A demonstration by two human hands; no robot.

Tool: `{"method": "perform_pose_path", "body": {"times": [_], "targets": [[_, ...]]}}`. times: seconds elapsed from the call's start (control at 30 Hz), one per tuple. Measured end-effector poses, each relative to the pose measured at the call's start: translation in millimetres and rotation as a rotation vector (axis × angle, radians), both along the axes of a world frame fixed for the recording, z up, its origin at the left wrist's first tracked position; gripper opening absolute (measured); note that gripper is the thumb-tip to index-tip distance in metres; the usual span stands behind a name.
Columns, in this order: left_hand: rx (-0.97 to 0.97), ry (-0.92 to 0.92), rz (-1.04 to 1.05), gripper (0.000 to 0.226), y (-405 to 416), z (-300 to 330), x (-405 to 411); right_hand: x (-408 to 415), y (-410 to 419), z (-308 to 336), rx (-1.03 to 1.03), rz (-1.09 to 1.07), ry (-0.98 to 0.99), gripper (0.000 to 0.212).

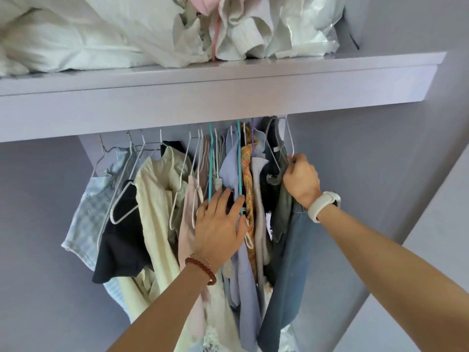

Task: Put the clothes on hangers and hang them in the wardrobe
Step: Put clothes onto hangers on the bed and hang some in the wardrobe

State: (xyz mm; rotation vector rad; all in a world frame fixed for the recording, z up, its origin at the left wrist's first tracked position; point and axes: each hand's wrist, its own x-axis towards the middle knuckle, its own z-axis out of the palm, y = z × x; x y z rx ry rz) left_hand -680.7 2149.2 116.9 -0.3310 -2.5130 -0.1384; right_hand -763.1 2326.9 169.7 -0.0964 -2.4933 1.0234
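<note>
A big pale purple wardrobe (63, 199) fills the wall in front of the person, and a wide shelf (203, 97) runs across it near the top. On the shelf sits a heap of white bedding (63, 34), with a crumpled white bag (304, 29) beside it and a bit of pink cloth (203, 3) poking out up high. Under the shelf a row of clothes hangs close together on thin hangers. From left to right I see a light blue checked top (86, 217), a black top (119, 245), a long cream dress (154, 224), a pale pink piece (186, 224), a soft lilac shirt (243, 275), an orange plaid piece (247, 179), and blue jeans (286, 275) at the right end of the row. The left hand (219, 229) is spread flat, its fingers straight and apart, and it presses on the clothes in the middle of the row, just by a teal hanger (239, 161). The right hand (300, 179) is up high at the right end, and its fingers pinch a white wire hanger (291, 141) right above the jeans. A white watch band (323, 204) wraps the right wrist, and a red bead bracelet (201, 269) circles the left wrist
</note>
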Motion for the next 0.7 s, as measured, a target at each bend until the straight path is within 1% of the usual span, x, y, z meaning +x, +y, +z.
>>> {"method": "perform_pose_path", "body": {"times": [0.07, 0.13, 0.2, 0.23, 0.33, 0.4, 0.43, 0.5, 0.57, 0.63, 0.7], "targets": [[0.005, 0.021, 0.023, 0.035, 7, 1, 1, 16, 12, -13, -0.058, 0.013, 0.067, 0.025], [-0.038, 0.039, 0.030, 0.036, 17, 0, 4, 40, 26, -39, -0.113, 0.025, 0.118, 0.023], [-0.090, 0.082, -0.025, 0.037, 29, 0, 6, 68, 41, -69, -0.127, 0.009, 0.143, 0.017], [-0.085, 0.098, -0.078, 0.037, 36, -1, 7, 83, 49, -82, -0.120, -0.005, 0.147, 0.014], [0.039, 0.082, -0.295, 0.041, 63, -5, 10, 128, 71, -111, -0.044, -0.031, 0.117, 0.012], [0.154, -0.007, -0.417, 0.045, 77, -11, 9, 159, 85, -120, 0.053, -0.045, 0.122, 0.012], [0.174, -0.068, -0.448, 0.048, 86, -16, 8, 178, 93, -123, 0.097, -0.066, 0.129, 0.013], [0.148, -0.138, -0.411, 0.054, 94, -24, 0, 210, 105, -125, 0.200, -0.060, 0.156, 0.023], [0.104, -0.192, -0.445, 0.056, 110, -35, -3, 252, 118, -129, 0.290, -0.108, 0.149, 0.038], [0.079, -0.211, -0.548, 0.055, 125, -46, 0, 293, 126, -131, 0.332, -0.167, 0.118, 0.051], [0.046, -0.203, -0.677, 0.049, 139, -53, 9, 333, 127, -134, 0.390, -0.228, 0.075, 0.050]]}}
